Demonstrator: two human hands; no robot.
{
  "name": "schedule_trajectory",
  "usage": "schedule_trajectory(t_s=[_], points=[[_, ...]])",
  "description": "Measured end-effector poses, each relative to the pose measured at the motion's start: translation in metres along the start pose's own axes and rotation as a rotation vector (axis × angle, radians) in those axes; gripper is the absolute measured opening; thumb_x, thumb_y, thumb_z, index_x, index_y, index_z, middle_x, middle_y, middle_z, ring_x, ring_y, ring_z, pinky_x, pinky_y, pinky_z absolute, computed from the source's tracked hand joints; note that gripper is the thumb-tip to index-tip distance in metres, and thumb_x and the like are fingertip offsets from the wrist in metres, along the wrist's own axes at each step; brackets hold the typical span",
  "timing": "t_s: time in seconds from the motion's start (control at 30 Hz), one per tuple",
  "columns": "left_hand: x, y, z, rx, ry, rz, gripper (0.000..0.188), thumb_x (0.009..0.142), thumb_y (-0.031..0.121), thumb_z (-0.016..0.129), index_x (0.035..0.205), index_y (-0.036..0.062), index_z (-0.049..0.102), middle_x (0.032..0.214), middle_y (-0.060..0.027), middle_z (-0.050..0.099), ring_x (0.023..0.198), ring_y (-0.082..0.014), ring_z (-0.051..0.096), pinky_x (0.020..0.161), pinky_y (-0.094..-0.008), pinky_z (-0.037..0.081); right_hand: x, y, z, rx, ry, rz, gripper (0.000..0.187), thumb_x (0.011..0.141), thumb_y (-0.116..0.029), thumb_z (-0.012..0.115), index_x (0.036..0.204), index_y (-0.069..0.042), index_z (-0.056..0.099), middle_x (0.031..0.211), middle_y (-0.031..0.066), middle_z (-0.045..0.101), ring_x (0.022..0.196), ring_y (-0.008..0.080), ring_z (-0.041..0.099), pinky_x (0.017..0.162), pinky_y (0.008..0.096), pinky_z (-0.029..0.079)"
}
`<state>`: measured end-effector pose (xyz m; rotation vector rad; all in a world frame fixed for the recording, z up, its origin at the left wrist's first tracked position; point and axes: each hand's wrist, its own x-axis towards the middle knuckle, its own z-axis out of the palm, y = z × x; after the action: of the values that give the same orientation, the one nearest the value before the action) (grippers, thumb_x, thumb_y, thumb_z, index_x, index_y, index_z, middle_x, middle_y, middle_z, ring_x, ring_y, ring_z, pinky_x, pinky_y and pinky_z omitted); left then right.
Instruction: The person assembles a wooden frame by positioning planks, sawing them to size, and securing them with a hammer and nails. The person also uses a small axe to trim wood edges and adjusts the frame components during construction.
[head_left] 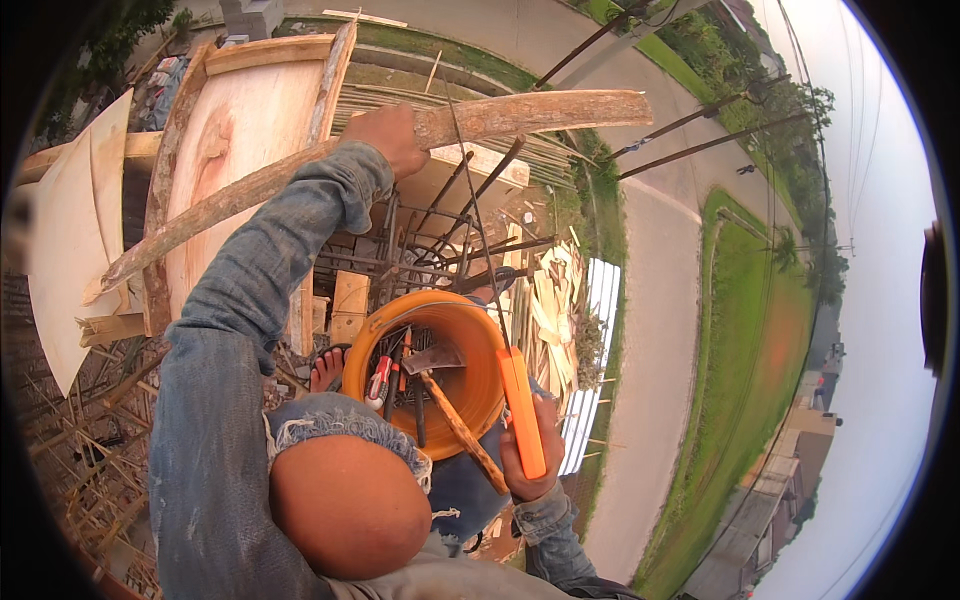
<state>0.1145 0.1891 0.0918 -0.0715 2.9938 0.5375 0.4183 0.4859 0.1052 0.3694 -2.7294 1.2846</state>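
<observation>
My left hand [388, 140] is closed round a long rough wooden plank [540, 112] with bark along its face, lying slantwise across the upper view. In my right hand [535, 450] is the orange handle of a handsaw [518, 400]. The saw's thin blade, seen nearly edge-on, runs up and crosses the plank just right of my left hand; whether its teeth bite the wood I cannot tell. Between my arms sits an orange bucket [485, 345] holding a wooden-handled hatchet [455, 420], a red-and-white tool [378, 380] and several dark-handled tools.
A shallow wooden formwork trough [240, 130] stands at the upper left beside a thin bent plywood sheet [80, 240]. Rusty steel bars [480, 190] rise beyond the bucket. My bare knee [350, 505] is close below it. Wood strips [555, 300] lie at right, before a road [650, 350].
</observation>
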Motion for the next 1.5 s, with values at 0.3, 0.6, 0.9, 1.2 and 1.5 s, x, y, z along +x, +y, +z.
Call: schedule_trajectory(t_s=[0.3, 0.6, 0.9, 1.2, 1.5], points=[[0.007, 0.009, 0.002, 0.011, -0.025, 0.053, 0.048, 0.077, 0.034, 0.065, 0.108, -0.0026, 0.057, 0.104, -0.0239, 0.065, 0.101, -0.0398, 0.062, 0.089, -0.0467, 0.049, 0.147, 0.005, 0.047, 0.195, 0.075, -0.109, 0.062, 0.076, -0.001, 0.058, 0.137, -0.003, 0.046, 0.098, 0.0232, 0.065, 0.077, 0.0372, 0.066, 0.069, 0.0379, 0.053], [0.024, -0.012, 0.031, 0.006, 0.128, 0.058, 0.050, 0.076, 0.028, 0.069, 0.116, 0.0016, 0.055, 0.108, -0.0248, 0.063, 0.103, -0.0417, 0.060, 0.089, -0.0488, 0.049, 0.042, -0.007, 0.014, 0.031, 0.087, -0.127, 0.071, 0.072, -0.001, 0.063, 0.140, -0.002, 0.043, 0.108, 0.0189, 0.067, 0.087, 0.0366, 0.067, 0.077, 0.0394, 0.055], [0.027, -0.030, 0.029, -0.069, 0.175, 0.116, 0.058, 0.076, 0.026, 0.068, 0.129, 0.0076, 0.053, 0.114, -0.0223, 0.063, 0.107, -0.0391, 0.060, 0.090, -0.0479, 0.049, 0.003, -0.003, -0.001, 0.050, 0.028, -0.066, 0.069, 0.074, -0.002, 0.061, 0.141, -0.004, 0.043, 0.111, 0.0168, 0.066, 0.089, 0.0358, 0.067, 0.076, 0.0389, 0.055], [0.027, -0.021, 0.027, -0.050, 0.158, 0.093, 0.055, 0.076, 0.025, 0.066, 0.126, 0.0066, 0.056, 0.112, -0.0227, 0.065, 0.105, -0.0402, 0.061, 0.090, -0.0481, 0.049, 0.118, -0.004, 0.038, 0.195, -0.059, 0.026, 0.067, 0.076, -0.005, 0.060, 0.140, -0.003, 0.041, 0.109, 0.0201, 0.066, 0.091, 0.0377, 0.066, 0.080, 0.0390, 0.055], [0.013, -0.002, 0.011, -0.040, 0.090, 0.101, 0.056, 0.074, 0.025, 0.066, 0.125, 0.0048, 0.055, 0.113, -0.0236, 0.064, 0.107, -0.0401, 0.060, 0.092, -0.0470, 0.048, 0.048, -0.005, 0.018, -0.048, 0.065, -0.125, 0.071, 0.072, 0.003, 0.060, 0.140, -0.003, 0.042, 0.106, 0.0184, 0.067, 0.084, 0.0365, 0.067, 0.076, 0.0387, 0.055]])
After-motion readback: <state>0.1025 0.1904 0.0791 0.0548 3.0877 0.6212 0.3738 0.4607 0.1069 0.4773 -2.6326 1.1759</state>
